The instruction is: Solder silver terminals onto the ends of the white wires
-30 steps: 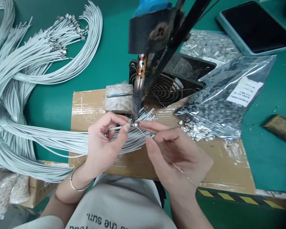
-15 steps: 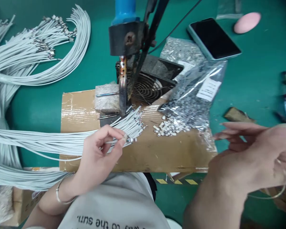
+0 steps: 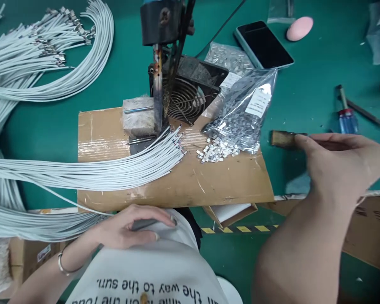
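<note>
My left hand (image 3: 129, 230) rests low by my lap, pinched on a single white cable (image 3: 145, 223) whose metal tip pokes out by my fingertips. My right hand (image 3: 335, 169) is out to the right over the green table, fingers together and closed over a brown wooden piece (image 3: 283, 138). A fan of white cables (image 3: 120, 171) lies across the cardboard sheet (image 3: 183, 190), ends toward the soldering iron (image 3: 158, 88), which hangs tip down in its stand. Loose metal terminals (image 3: 217, 151) spill from a clear bag (image 3: 242, 116).
Behind the iron sit a black fan (image 3: 190, 95) and a grey block (image 3: 138, 117). Looped cables (image 3: 50, 55) cover the far left. A phone (image 3: 262, 44), a pink object (image 3: 299, 28) and a screwdriver (image 3: 346, 118) lie at the right.
My left hand drew one cable away from the iron and down to my lap. My right hand left the cable end and swung far right to the brown wooden piece.
</note>
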Demonstrator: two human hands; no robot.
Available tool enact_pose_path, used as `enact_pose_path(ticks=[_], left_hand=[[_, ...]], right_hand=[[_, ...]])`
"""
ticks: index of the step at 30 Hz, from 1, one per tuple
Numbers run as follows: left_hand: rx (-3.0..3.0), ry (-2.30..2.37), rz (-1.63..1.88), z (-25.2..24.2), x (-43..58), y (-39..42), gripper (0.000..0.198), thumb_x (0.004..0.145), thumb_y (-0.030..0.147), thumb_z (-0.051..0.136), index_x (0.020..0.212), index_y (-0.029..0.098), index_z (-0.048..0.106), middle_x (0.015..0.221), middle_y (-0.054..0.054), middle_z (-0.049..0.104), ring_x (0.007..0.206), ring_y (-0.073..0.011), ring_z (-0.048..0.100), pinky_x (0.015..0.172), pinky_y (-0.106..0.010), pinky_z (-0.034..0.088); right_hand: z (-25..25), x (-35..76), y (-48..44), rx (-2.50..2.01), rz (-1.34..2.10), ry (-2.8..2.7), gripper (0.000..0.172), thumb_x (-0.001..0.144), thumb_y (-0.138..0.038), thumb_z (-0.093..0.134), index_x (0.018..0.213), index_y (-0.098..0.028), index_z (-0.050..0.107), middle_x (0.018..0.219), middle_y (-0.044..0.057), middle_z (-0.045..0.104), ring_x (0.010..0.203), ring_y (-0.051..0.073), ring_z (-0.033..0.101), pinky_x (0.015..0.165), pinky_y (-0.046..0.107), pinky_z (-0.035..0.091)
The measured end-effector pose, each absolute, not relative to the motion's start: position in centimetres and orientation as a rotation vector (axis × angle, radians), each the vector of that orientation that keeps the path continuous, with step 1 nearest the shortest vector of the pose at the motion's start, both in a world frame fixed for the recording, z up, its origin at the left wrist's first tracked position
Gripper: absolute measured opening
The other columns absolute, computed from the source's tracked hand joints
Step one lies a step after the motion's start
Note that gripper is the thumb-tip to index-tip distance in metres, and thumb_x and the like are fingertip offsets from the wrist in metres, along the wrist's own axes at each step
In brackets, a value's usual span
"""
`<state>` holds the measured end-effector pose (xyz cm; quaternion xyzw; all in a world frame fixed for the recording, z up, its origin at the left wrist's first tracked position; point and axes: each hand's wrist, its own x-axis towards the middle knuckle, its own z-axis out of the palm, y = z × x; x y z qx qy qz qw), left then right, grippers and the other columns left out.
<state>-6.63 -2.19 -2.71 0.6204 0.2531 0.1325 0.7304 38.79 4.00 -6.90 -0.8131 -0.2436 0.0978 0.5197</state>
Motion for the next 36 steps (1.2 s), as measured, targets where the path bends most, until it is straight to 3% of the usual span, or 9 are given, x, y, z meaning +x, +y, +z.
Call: enact_pose_path(ticks=[3, 5, 9, 12, 14, 19, 26, 32, 36], left_hand=[[1.346, 0.606, 0.242, -2.1, -7.5, -2.6, 0.035, 0.096, 0.026, 0.072, 0.131, 0.027, 0.073, 0.126, -0.014, 0.081, 0.117, -0.0294, 0.078, 0.101, -0.046, 0.063], [1.283, 0.593, 0.274, -0.8, -8.2, -2.7, 0.034, 0.096, 0.027, 0.071, 0.13, 0.025, 0.074, 0.123, -0.015, 0.081, 0.11, -0.0295, 0.08, 0.092, -0.042, 0.066], [1.337, 0.925, 0.467, 1.6, -8.5, -1.5, 0.019, 0.099, 0.023, 0.069, 0.115, 0.024, 0.079, 0.097, -0.01, 0.082, 0.075, -0.0197, 0.078, 0.069, -0.03, 0.062], [1.352, 1.395, 0.808, 1.5, -7.3, 0.5, 0.012, 0.095, 0.026, 0.077, 0.106, 0.022, 0.079, 0.067, -0.001, 0.072, 0.06, -0.0156, 0.069, 0.059, -0.025, 0.054], [1.312, 1.471, 0.976, 0.8, -6.2, 2.1, 0.02, 0.092, 0.027, 0.079, 0.11, 0.019, 0.078, 0.067, 0.0, 0.07, 0.059, -0.0146, 0.067, 0.057, -0.025, 0.052], [1.225, 1.428, 1.02, -0.5, -3.5, 4.7, 0.04, 0.084, 0.026, 0.084, 0.122, 0.017, 0.078, 0.081, -0.003, 0.074, 0.055, -0.0112, 0.058, 0.051, -0.025, 0.045], [1.363, 1.432, 1.153, -1.2, -2.1, 4.7, 0.016, 0.083, 0.019, 0.079, 0.098, 0.019, 0.085, 0.081, -0.002, 0.071, 0.059, -0.0097, 0.048, 0.055, -0.024, 0.04], [1.44, 1.436, 1.186, -1.6, -1.9, 4.7, 0.016, 0.085, 0.013, 0.076, 0.098, 0.019, 0.084, 0.074, 0.001, 0.063, 0.059, -0.0095, 0.047, 0.055, -0.024, 0.039], [1.609, 1.406, 1.207, -1.1, -1.9, 4.5, 0.019, 0.089, 0.009, 0.072, 0.101, 0.02, 0.082, 0.085, -0.001, 0.069, 0.059, -0.0089, 0.046, 0.057, -0.025, 0.04]], right_hand=[[-4.6, 35.6, 3.3, -1.941, 0.304, -0.617, 0.011, 0.068, -0.008, 0.078, 0.069, -0.019, 0.078, 0.08, -0.005, 0.084, 0.114, 0.031, 0.076, 0.067, 0.029, 0.052], [-3.1, 32.5, 2.6, -1.801, 0.22, -0.643, 0.016, 0.071, -0.009, 0.078, 0.072, -0.025, 0.075, 0.092, -0.01, 0.086, 0.117, 0.027, 0.076, 0.08, 0.03, 0.054], [-1.6, 25.1, 2.2, -1.554, 0.251, -0.8, 0.02, 0.073, -0.013, 0.086, 0.084, -0.028, 0.078, 0.091, -0.004, 0.085, 0.097, 0.021, 0.081, 0.08, 0.029, 0.059], [-2.2, 19.9, 3.0, -1.363, 0.6, -0.913, 0.023, 0.078, -0.007, 0.085, 0.087, -0.025, 0.074, 0.092, 0.001, 0.08, 0.088, 0.017, 0.078, 0.082, 0.028, 0.062], [-2.9, 17.2, 3.7, -1.287, 0.634, -0.913, 0.024, 0.077, -0.008, 0.084, 0.087, -0.024, 0.069, 0.087, 0.0, 0.077, 0.08, 0.016, 0.076, 0.075, 0.029, 0.063], [-3.7, 13.6, 4.4, -1.193, 0.824, -0.943, 0.022, 0.083, -0.01, 0.079, 0.09, -0.024, 0.064, 0.092, -0.001, 0.077, 0.087, 0.015, 0.076, 0.081, 0.028, 0.063], [-3.1, 12.7, 3.3, -1.143, 0.815, -0.976, 0.023, 0.088, -0.007, 0.076, 0.092, -0.026, 0.065, 0.096, 0.0, 0.076, 0.093, 0.017, 0.076, 0.087, 0.032, 0.063], [-3.2, 12.4, 3.2, -1.199, 0.705, -1.004, 0.021, 0.089, -0.011, 0.078, 0.092, -0.027, 0.064, 0.095, 0.0, 0.075, 0.095, 0.019, 0.077, 0.085, 0.035, 0.063], [-3.3, 12.5, 2.5, -1.236, 0.559, -1.192, 0.021, 0.094, -0.011, 0.072, 0.097, -0.03, 0.064, 0.1, 0.001, 0.078, 0.098, 0.021, 0.078, 0.088, 0.041, 0.064]])
